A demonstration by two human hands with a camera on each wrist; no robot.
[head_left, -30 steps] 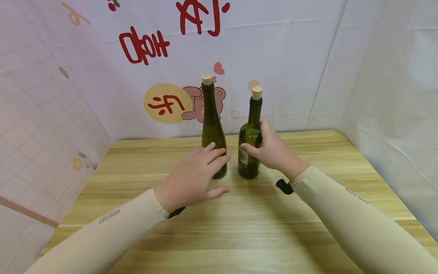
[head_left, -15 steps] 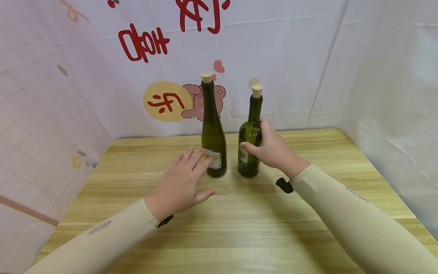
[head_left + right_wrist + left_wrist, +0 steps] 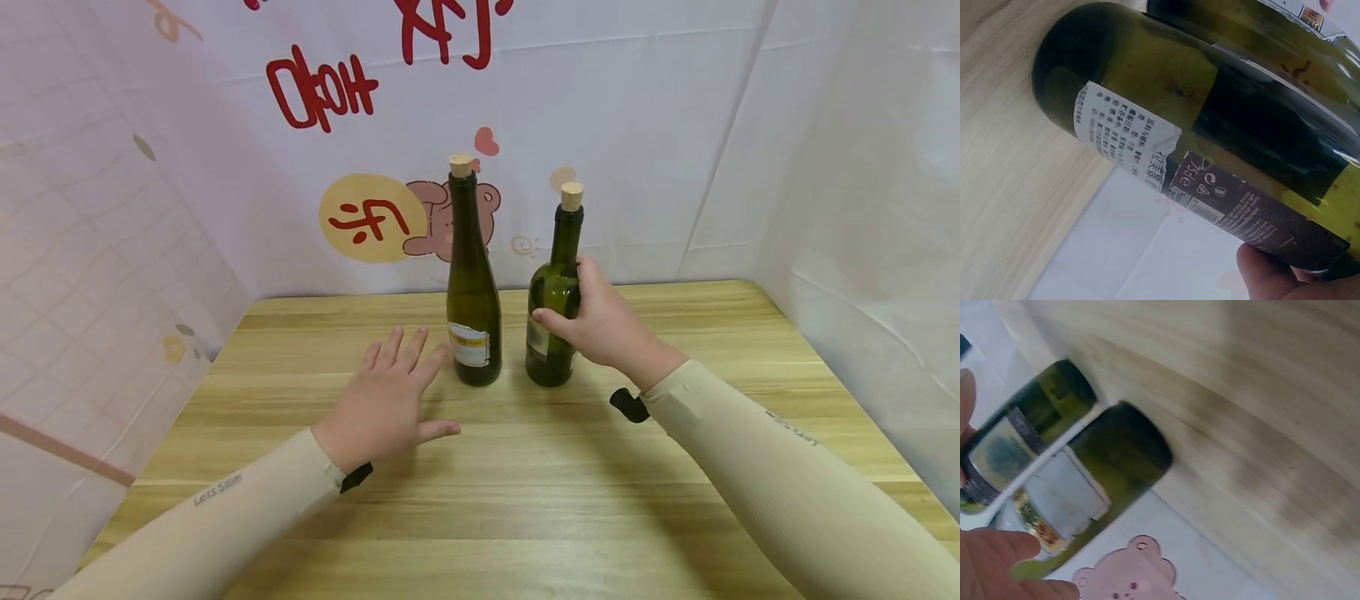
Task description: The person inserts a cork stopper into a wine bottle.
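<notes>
Two green glass wine bottles stand upright side by side on the wooden table, each topped with a cork. My right hand (image 3: pixel 609 327) grips the shorter, broad-shouldered bottle (image 3: pixel 557 286) around its body, thumb across the front. Its back labels face the right wrist view, where a fingertip (image 3: pixel 1266 269) touches the glass. To its left is the taller, slim bottle (image 3: pixel 471 287) with a torn white and yellow label (image 3: pixel 470 344). My left hand (image 3: pixel 381 407) is spread palm down, left of the tall bottle, its index fingertip close to the label; I cannot tell if they touch.
The wooden table (image 3: pixel 480 517) runs back to a white cloth backdrop (image 3: pixel 622 125) with red characters and a pink bear. Cloth also hangs along the left and right sides. A narrow gap separates the two bottles.
My left hand has drawn back left from in front of the tall bottle, fingers spreading, and its label now shows. My right hand keeps its hold; both bottles stay in place.
</notes>
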